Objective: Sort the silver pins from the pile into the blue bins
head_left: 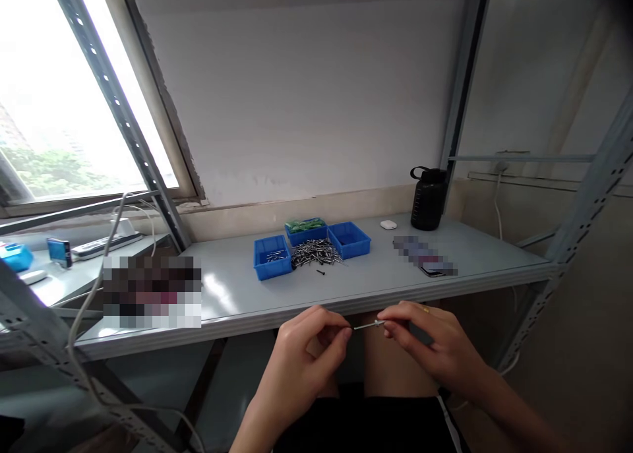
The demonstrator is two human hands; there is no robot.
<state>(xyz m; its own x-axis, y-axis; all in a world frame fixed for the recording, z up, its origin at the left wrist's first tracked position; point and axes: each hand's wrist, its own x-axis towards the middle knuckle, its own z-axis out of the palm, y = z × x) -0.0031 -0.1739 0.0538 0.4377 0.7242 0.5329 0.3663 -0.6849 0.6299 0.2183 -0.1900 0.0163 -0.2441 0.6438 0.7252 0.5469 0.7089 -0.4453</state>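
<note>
thin silver metal screw [366,325] lies level between both hands, below the grey table edge [247,321] | left hand [301,361] pinches its left tip | right hand [435,344] pinches its right end | loose screw pile [315,251] well apart

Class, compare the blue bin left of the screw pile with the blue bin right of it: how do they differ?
The left bin holds a few silvery pieces; the right bin looks empty. The left bin sits nearer the front edge of the table; the right bin sits farther back. Both are blue, open-topped and beside the screw pile.
</note>
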